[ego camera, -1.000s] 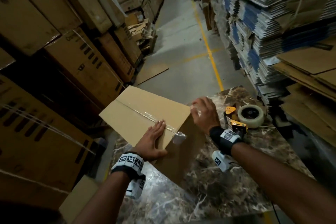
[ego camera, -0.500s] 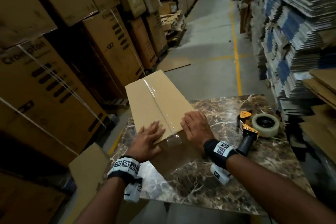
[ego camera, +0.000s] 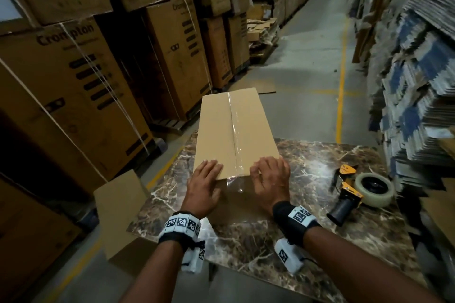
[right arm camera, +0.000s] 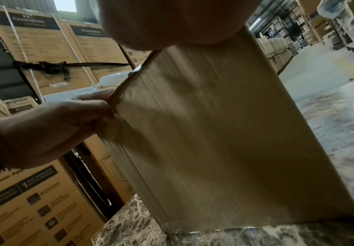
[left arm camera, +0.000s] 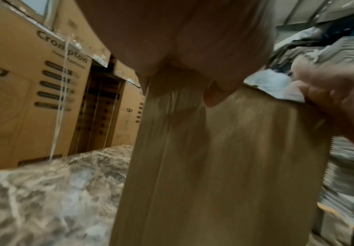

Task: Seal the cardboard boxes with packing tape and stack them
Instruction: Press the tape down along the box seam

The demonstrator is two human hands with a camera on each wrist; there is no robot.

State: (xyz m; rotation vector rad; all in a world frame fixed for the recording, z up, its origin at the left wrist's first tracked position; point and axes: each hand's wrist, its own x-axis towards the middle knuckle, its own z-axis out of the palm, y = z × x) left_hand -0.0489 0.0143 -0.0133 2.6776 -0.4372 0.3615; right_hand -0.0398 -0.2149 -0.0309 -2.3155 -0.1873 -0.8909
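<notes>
A plain cardboard box (ego camera: 234, 135) stands on a marble-patterned table (ego camera: 307, 206), toward its left side, with its far end reaching out past the table's far edge. A strip of clear tape (ego camera: 235, 130) runs down the middle seam of the box top and folds over the near edge onto the near side.

Both hands sit at the box's near top edge, one on each side of the tape. The left hand (ego camera: 204, 187) lies with its fingers (ego camera: 211, 167) flat and straight on the box top, palm against the near side; it clasps nothing. The right hand (ego camera: 269, 179) rests over the near right corner with its fingers bent at the knuckles on the top; whether they are pressing down or gripping the edge cannot be told from here. In the right wrist view the left hand (right arm camera: 51, 131) meets the top edge of the box (right arm camera: 224, 133), fingertips over the rim. The left wrist view is blurred and shows little beyond the box side (left arm camera: 224, 166) and the table (left arm camera: 45, 191).

To the right on the table, well apart from the box, lies a yellow and black tape dispenser (ego camera: 347, 194), with a roll of tape (ego camera: 374, 189) just beside it. Big printed cartons (ego camera: 73, 96) are stacked along the left of the aisle, and piles of flattened cardboard (ego camera: 413, 86) rise on the right.
</notes>
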